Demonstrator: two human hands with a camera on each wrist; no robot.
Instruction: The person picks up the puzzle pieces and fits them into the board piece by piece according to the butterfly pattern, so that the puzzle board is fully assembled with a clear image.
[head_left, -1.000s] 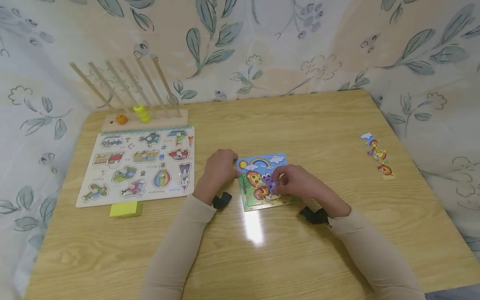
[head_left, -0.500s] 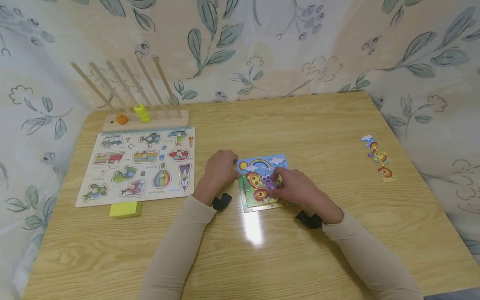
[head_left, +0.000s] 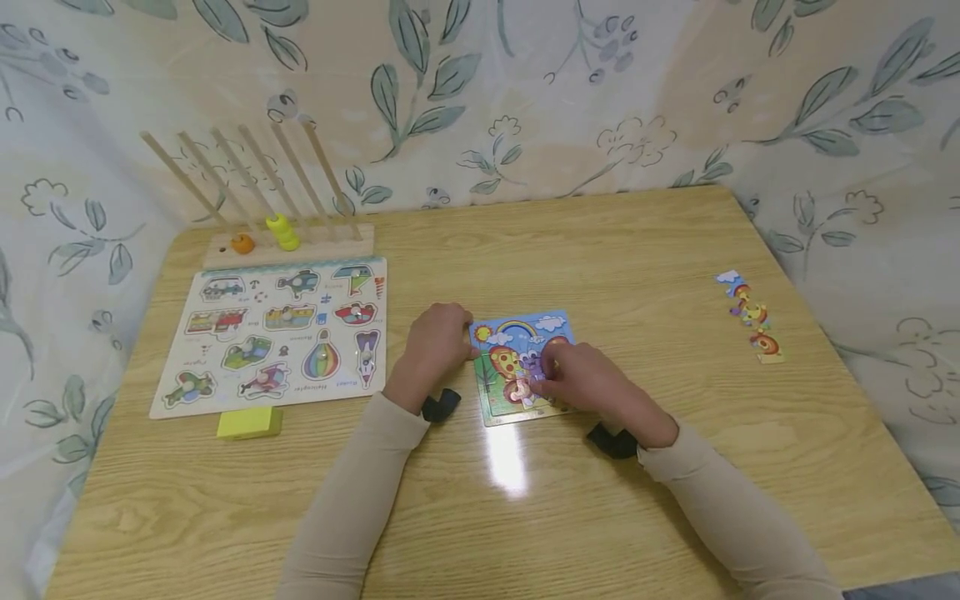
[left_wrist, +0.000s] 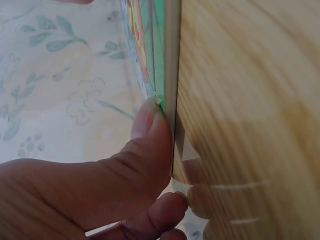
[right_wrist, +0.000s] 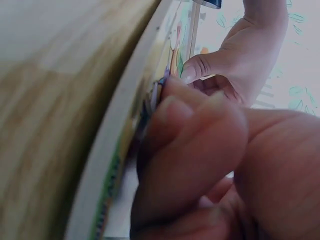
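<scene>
In the head view a jigsaw board (head_left: pixel 517 418) with a rainbow and a butterfly picture lies on the table. My left hand (head_left: pixel 433 346) holds its left edge; the left wrist view has the thumb (left_wrist: pixel 152 122) against the board's edge, other fingers curled beyond the corner. Over the board's right half, my right hand (head_left: pixel 592 383) has its thumb and fingertips on a purple butterfly-body puzzle piece (head_left: pixel 530 365), pinching it. Those fingers (right_wrist: pixel 200 145) lie close to the board's surface in the right wrist view and hide much of the piece and the picture's lower right.
Several loose puzzle pieces (head_left: pixel 753 312) lie in a column at the right. A vehicle peg puzzle (head_left: pixel 288 350) is at the left, with a yellow block (head_left: pixel 250 422) at its near edge. Behind it stands a wooden peg rack (head_left: pixel 337 242) with upright rods.
My right hand has shifted slightly left and lower over the board, bringing the purple piece against the butterfly picture. The left hand stays at the board's edge.
</scene>
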